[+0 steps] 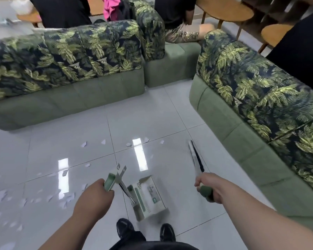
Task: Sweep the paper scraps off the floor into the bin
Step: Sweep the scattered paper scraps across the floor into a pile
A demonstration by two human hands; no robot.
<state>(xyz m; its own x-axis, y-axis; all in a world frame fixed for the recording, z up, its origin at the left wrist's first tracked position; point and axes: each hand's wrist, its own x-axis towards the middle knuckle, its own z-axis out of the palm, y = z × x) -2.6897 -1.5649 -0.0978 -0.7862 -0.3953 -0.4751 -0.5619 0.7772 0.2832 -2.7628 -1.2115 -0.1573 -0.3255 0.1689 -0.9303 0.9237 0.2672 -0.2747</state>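
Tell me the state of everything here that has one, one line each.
Left hand: grips the dustpan handle.
Right hand: grips the broom pole.
Dustpan: tilted, low over the floor.
Paper scraps: scattered on the floor, unswept.

Floor tiles (pixel 170 123) glossy, mirror-smooth; paper scraps (pixel 83 144) matt. Smooth plastic dustpan (pixel 148 197) below the left grip (pixel 96 193); shiny pole (pixel 194 154) beyond the right grip (pixel 209 186). Sofa (pixel 79 98) cloth matt.
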